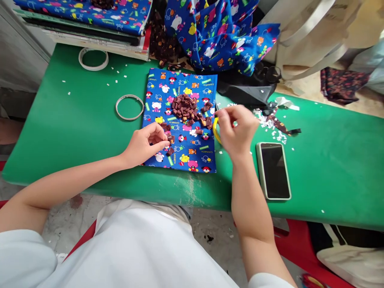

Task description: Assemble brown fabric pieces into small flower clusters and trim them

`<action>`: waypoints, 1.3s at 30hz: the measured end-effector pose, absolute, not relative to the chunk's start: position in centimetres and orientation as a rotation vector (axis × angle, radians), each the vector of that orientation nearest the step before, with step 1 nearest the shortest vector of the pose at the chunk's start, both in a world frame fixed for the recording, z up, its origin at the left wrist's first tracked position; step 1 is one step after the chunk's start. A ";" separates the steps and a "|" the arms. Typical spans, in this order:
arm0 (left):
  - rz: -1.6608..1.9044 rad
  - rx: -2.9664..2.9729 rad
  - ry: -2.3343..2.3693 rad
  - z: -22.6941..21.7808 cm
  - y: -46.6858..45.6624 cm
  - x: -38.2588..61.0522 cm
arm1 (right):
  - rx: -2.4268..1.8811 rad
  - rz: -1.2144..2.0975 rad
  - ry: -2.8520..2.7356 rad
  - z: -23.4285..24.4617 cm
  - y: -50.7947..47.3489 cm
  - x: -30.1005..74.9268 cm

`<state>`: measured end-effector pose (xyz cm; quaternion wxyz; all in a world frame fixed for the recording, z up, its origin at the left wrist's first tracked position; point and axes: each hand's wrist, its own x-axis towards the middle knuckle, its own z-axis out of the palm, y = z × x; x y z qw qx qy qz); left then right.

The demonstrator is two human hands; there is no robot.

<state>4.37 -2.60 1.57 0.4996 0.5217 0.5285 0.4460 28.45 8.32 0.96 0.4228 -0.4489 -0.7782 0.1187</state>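
Note:
A blue cartoon-print cloth (pixel 192 156) lies flat on the green table (pixel 75 132). A heap of small brown fabric pieces (pixel 184 107) sits on its upper half. My left hand (pixel 145 144) rests on the cloth's left side, fingers pinched on a small brown piece (pixel 171 139). My right hand (pixel 237 130) hovers at the cloth's right edge, fingers closed round yellow-handled scissors (pixel 216 129), mostly hidden by the hand.
A phone (pixel 273 170) lies face up right of my right hand. Two tape rings (pixel 129 107) (pixel 93 59) lie to the left. Scraps (pixel 277 122) litter the table behind the phone. More blue print fabric (pixel 222 36) and stacked books (pixel 99 36) sit at the back.

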 end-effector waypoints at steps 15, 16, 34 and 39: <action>1.186 1.169 1.248 1.5 -3.0 4.8 | -0.813 0.559 -1.959 1.0 0.4 22.0; 1.187 1.181 1.252 1.4 -3.0 4.8 | -0.809 0.555 -1.945 1.0 0.3 21.8; 1.136 1.951 1.556 1.5 -2.5 3.7 | -0.587 -0.184 -2.305 -0.1 5.0 23.5; 1.097 2.133 1.619 0.8 -1.8 3.4 | -0.510 -0.362 -2.357 0.0 5.4 23.1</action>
